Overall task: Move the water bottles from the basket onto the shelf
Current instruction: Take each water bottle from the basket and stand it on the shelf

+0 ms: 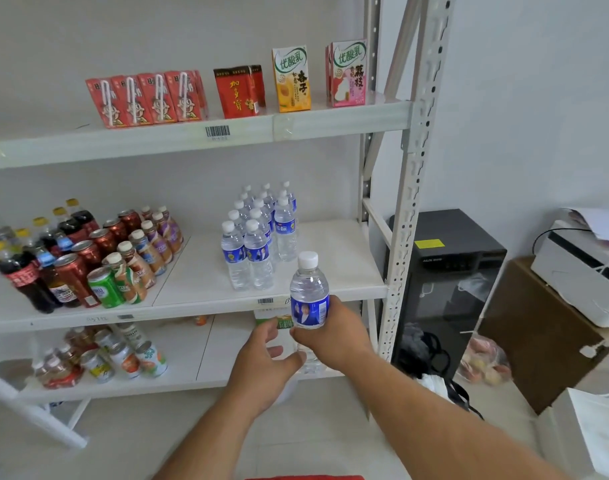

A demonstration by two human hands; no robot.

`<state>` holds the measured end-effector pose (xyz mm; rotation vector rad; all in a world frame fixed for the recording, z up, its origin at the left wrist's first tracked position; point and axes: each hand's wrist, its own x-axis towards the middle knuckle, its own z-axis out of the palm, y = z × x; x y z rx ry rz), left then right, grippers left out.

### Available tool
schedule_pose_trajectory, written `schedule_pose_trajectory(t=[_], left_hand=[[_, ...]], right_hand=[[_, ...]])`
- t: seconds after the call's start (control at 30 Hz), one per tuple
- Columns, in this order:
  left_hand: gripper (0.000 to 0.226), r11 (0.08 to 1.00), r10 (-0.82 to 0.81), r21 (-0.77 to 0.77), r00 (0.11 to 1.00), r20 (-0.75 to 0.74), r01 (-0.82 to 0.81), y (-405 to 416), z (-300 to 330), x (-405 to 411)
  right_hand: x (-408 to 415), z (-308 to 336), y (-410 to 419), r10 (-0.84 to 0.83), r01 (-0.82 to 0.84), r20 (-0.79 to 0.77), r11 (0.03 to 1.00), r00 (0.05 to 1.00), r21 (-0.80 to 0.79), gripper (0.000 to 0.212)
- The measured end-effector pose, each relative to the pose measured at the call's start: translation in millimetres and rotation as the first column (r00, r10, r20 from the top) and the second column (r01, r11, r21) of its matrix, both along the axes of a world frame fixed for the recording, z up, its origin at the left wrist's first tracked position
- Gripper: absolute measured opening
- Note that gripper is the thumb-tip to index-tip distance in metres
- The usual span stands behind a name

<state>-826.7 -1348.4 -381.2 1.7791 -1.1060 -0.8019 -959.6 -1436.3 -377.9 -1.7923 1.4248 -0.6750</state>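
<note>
Right hand [334, 336] wrapped around a water bottle [309, 292], upright, just in front of the middle shelf [341, 268] edge, right of the bottles [258, 237] standing in rows there. Left hand [265, 358] just beside and below, fingers loosely spread, holding nothing. Cans [88, 268] at the shelf's left; cartons [227, 90] above.

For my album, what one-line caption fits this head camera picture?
Right hand lifts a water bottle toward the middle shelf.
</note>
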Motion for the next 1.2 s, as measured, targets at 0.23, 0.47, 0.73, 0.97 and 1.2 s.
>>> schedule_pose_trajectory(t=[0.23, 0.47, 0.73, 0.97, 1.2], left_hand=[[0.081, 1.0, -0.015, -0.019, 0.999, -0.05, 0.014, -33.0, -2.6, 33.7], [0.082, 0.999, -0.03, -0.033, 0.995, -0.099, 0.026, -56.8, -5.4, 57.3], [0.08, 1.0, 0.002, -0.016, 0.99, -0.138, -0.004, -110.5, -7.7, 66.8], [0.078, 0.997, 0.065, 0.046, 0.994, -0.089, -0.061, -177.3, -11.8, 63.2], [0.079, 0.986, 0.147, 0.088, 0.988, -0.051, -0.142, -240.7, -23.0, 68.4]], right_hand=[[26.8, 1.4, -24.7, -0.014, 0.013, -0.012, 0.999, 1.0, -0.033, 0.062], [47.9, -5.1, -51.9, -0.025, 0.024, -0.03, 0.999, 0.999, -0.032, 0.065], [65.0, -18.4, -119.2, -0.004, 0.004, -0.028, 1.0, 1.0, -0.015, 0.067], [79.7, -30.2, -201.2, 0.036, -0.035, -0.036, 0.999, 0.999, 0.002, 0.062], [101.8, -46.8, -271.5, 0.089, -0.088, -0.042, 0.996, 0.995, 0.033, 0.056]])
